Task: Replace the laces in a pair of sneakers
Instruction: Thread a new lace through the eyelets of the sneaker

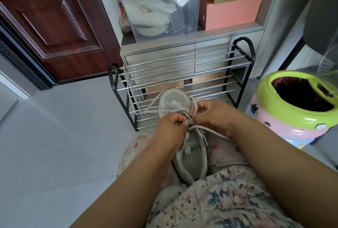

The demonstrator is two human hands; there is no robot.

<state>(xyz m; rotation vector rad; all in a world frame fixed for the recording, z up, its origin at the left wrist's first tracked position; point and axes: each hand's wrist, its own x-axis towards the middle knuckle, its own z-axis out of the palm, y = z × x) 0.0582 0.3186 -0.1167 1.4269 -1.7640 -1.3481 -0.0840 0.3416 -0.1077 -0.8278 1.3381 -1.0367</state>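
A pale grey sneaker [175, 102] lies on my lap, toe pointing away toward the shoe rack. A white lace [155, 111] runs through its eyelets, with loose ends trailing left and right. My left hand [169, 130] pinches the lace at the middle of the shoe's throat. My right hand [217, 116] grips a loop of the same lace just beside it, fingers curled. The two hands nearly touch over the tongue. A second white lace [130, 88] hangs from the rack's left end.
A black and chrome shoe rack [210, 66] stands right in front of the shoe. A green and pink bin [292, 118] sits at the right. A dark red door [54, 26] is at the left, shelves with boxes behind. Grey floor tiles [64, 136] lie to the left.
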